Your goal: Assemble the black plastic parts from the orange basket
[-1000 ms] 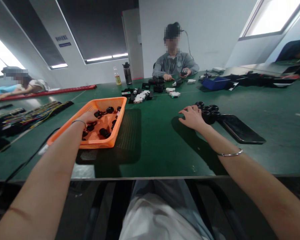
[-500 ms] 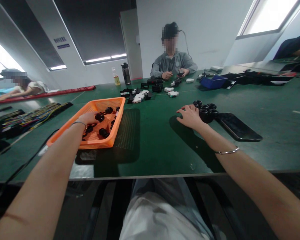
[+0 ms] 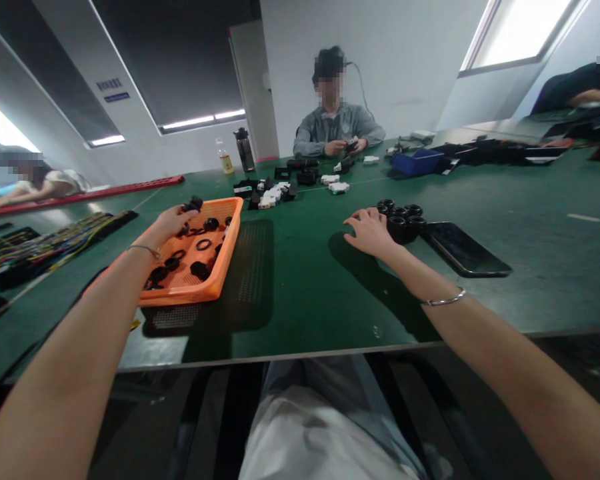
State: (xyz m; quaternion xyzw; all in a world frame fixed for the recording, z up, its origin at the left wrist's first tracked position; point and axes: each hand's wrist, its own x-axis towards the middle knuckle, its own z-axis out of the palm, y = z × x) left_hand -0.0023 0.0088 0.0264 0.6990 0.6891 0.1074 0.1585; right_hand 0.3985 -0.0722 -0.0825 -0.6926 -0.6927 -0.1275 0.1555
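Observation:
Above the far left part of an orange basket (image 3: 233, 233), my left hand (image 3: 169, 223) grips a small black round part (image 3: 195, 203) with its fingertips. Inside the basket lie several more black parts (image 3: 200, 269) and a thin black ring (image 3: 203, 245). On the table, my right hand (image 3: 370, 232) rests with its fingers spread. It is beside a cluster of black cylindrical cups (image 3: 403, 227), standing with their round openings up. Whether its far fingers touch the cups I cannot tell.
A dark phone (image 3: 467, 250) lies right of the cups. Further back are white and black parts (image 3: 275, 193), a blue bin (image 3: 417, 162), a bottle (image 3: 225, 159) and a dark flask (image 3: 244, 150). Wired strips (image 3: 65, 243) lie left. A co-worker (image 3: 337, 127) sits opposite, handling a small part.
My left hand has risen from inside the basket with a black part in its fingers. My right hand stays beside the cups. The view has shifted slightly.

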